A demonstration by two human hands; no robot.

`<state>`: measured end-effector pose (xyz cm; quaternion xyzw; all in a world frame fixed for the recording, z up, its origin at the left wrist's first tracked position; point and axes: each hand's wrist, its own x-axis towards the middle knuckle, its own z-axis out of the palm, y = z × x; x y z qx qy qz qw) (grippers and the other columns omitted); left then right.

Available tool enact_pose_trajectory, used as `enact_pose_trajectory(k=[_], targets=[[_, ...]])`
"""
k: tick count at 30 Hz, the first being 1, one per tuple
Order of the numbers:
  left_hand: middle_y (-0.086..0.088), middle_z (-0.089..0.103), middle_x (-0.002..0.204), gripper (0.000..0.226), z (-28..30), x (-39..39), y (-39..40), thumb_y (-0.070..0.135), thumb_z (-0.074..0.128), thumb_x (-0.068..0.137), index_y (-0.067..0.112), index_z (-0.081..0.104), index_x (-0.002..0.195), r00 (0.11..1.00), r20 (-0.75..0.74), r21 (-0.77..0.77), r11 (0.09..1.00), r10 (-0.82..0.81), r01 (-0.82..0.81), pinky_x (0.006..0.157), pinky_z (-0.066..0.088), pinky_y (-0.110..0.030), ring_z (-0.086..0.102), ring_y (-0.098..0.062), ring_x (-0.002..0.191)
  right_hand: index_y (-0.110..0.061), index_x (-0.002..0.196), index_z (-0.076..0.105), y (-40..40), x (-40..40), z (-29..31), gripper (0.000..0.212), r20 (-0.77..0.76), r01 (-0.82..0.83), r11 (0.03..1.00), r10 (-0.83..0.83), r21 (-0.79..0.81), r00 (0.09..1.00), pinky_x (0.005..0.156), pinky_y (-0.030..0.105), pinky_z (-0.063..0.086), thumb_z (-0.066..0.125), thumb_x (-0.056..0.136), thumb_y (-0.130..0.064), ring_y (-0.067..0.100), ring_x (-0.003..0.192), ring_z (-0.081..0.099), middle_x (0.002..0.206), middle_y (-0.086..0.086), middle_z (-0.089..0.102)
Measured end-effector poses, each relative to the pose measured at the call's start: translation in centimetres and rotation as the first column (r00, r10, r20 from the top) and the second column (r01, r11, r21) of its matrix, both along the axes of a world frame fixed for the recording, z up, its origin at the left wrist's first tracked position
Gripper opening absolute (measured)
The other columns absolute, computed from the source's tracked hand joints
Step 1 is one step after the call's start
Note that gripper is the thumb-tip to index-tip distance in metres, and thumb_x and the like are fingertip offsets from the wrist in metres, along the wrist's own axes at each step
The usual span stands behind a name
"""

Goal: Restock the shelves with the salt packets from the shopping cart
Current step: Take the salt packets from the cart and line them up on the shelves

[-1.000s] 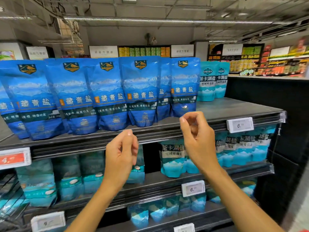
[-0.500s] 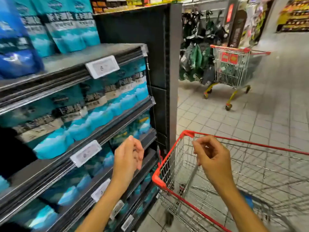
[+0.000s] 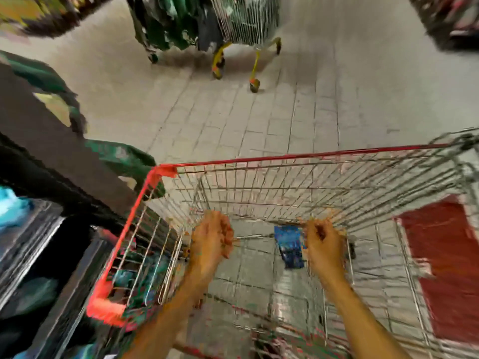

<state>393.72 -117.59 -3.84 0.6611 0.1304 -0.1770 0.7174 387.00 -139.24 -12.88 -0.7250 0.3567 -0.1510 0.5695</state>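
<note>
Both hands are down in the shopping cart [image 3: 166, 170]: left hand [image 3: 211, 240] and right hand [image 3: 324, 243] loosely curled, empty. The blue salt packet [image 3: 290, 246] lies on the cart floor just beside the right hand (blurry view); next comes closing on it.

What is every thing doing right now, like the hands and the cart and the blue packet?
Left hand: over the cart, fingers loosely curled, holding nothing.
Right hand: over the cart, fingers curled, beside the packet; too blurred to tell if it touches.
Blue salt packet: lying flat on the cart's bottom.
Red-rimmed shopping cart: upright beside the shelves, nearly empty.
Second cart: standing farther down the aisle.
</note>
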Motion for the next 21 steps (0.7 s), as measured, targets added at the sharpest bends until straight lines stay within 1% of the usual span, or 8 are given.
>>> enact_pose_trajectory(k=[6, 8, 10, 13, 16, 18, 20, 21], targets=[[0.001, 0.054, 0.042, 0.046, -10.5, 4.4, -7.6, 0.027, 0.035, 0.106, 0.014, 0.056, 0.068, 1.000, -0.008, 0.041, 0.999, 0.003, -0.002, 0.030, 0.029, -0.015, 0.041, -0.010, 0.031, -0.012, 0.096, 0.058, -4.9, 1.2, -12.2, 0.010, -0.359, -0.086, 0.996, 0.075, -0.015, 0.930, 0.060, 0.032, 0.031, 0.050, 0.100, -0.016, 0.023, 0.076, 0.053, 0.077, 0.011, 0.055], [0.000, 0.055, 0.043, 0.046, -13.6, 5.5, -8.9, 0.025, 0.030, 0.108, 0.013, 0.055, 0.071, 1.000, -0.012, 0.068, 0.998, 0.000, 0.001, 0.030, 0.029, -0.015, 0.042, -0.007, 0.030, -0.007, 0.099, 0.058, -5.4, 1.1, -16.0, 0.012, -0.424, -0.096, 0.995, 0.091, 0.009, 0.901, 0.063, 0.033, 0.033, 0.050, 0.100, -0.016, 0.024, 0.079, 0.053, 0.080, 0.013, 0.055], [0.001, 0.056, 0.044, 0.046, -17.4, 6.5, -10.1, 0.024, 0.030, 0.108, 0.012, 0.054, 0.071, 0.999, -0.049, 0.083, 0.996, 0.018, -0.014, 0.031, 0.029, -0.015, 0.042, -0.007, 0.030, -0.009, 0.092, 0.054, -5.7, 1.3, -20.0, 0.017, -0.497, -0.120, 0.992, 0.127, 0.046, 0.858, 0.069, 0.039, 0.040, 0.049, 0.101, -0.023, 0.026, 0.078, 0.052, 0.082, 0.014, 0.055], [0.003, 0.057, 0.047, 0.046, -22.3, 6.8, -10.6, 0.026, 0.033, 0.107, 0.013, 0.056, 0.070, 0.992, -0.126, 0.130, 0.991, 0.022, -0.005, 0.031, 0.030, -0.014, 0.044, -0.007, 0.033, -0.012, 0.071, 0.046, -5.8, 1.9, -24.9, 0.031, -0.530, -0.112, 0.989, 0.149, 0.101, 0.835, 0.060, 0.042, 0.041, 0.052, 0.100, -0.022, 0.026, 0.064, 0.050, 0.070, 0.013, 0.053], [0.003, 0.061, 0.059, 0.043, -27.2, 6.1, -10.4, 0.038, 0.036, 0.105, 0.016, 0.061, 0.079, 0.992, -0.116, 0.217, 0.974, -0.043, 0.067, 0.035, 0.037, -0.020, 0.051, -0.009, 0.043, -0.025, 0.064, 0.046, -5.9, 2.5, -29.7, 0.035, -0.587, -0.147, 0.986, 0.168, 0.083, 0.792, 0.049, 0.028, 0.044, 0.059, 0.095, -0.016, 0.015, 0.056, 0.055, 0.065, 0.000, 0.057], [0.004, 0.063, 0.058, 0.040, -29.9, 5.9, -10.1, 0.040, 0.037, 0.105, 0.015, 0.062, 0.084, 0.992, -0.121, 0.236, 0.969, -0.041, 0.069, 0.035, 0.039, -0.020, 0.053, -0.008, 0.043, -0.025, 0.058, 0.046, -6.2, 2.8, -32.2, 0.038, -0.597, -0.169, 0.984, 0.166, 0.051, 0.785, 0.039, 0.016, 0.037, 0.064, 0.091, -0.015, 0.009, 0.047, 0.053, 0.055, -0.006, 0.053], [0.004, 0.063, 0.058, 0.038, -32.4, 5.7, -9.9, 0.040, 0.039, 0.104, 0.009, 0.059, 0.094, 0.987, -0.160, 0.253, 0.965, -0.021, 0.061, 0.035, 0.039, -0.020, 0.053, -0.008, 0.042, -0.021, 0.054, 0.047, -6.6, 3.0, -35.1, 0.039, -0.626, -0.202, 0.979, 0.165, 0.012, 0.762, 0.035, 0.008, 0.031, 0.067, 0.087, -0.015, 0.007, 0.042, 0.048, 0.051, -0.005, 0.050], [0.004, 0.063, 0.058, 0.038, -33.6, 5.6, -9.9, 0.039, 0.039, 0.104, 0.007, 0.057, 0.098, 0.984, -0.180, 0.254, 0.966, -0.013, 0.059, 0.035, 0.039, -0.020, 0.053, -0.008, 0.042, -0.014, 0.060, 0.052, -6.7, 3.3, -36.3, 0.031, -0.658, -0.209, 0.977, 0.177, 0.030, 0.732, 0.042, 0.010, 0.039, 0.067, 0.088, -0.017, 0.013, 0.049, 0.055, 0.059, 0.002, 0.056]])
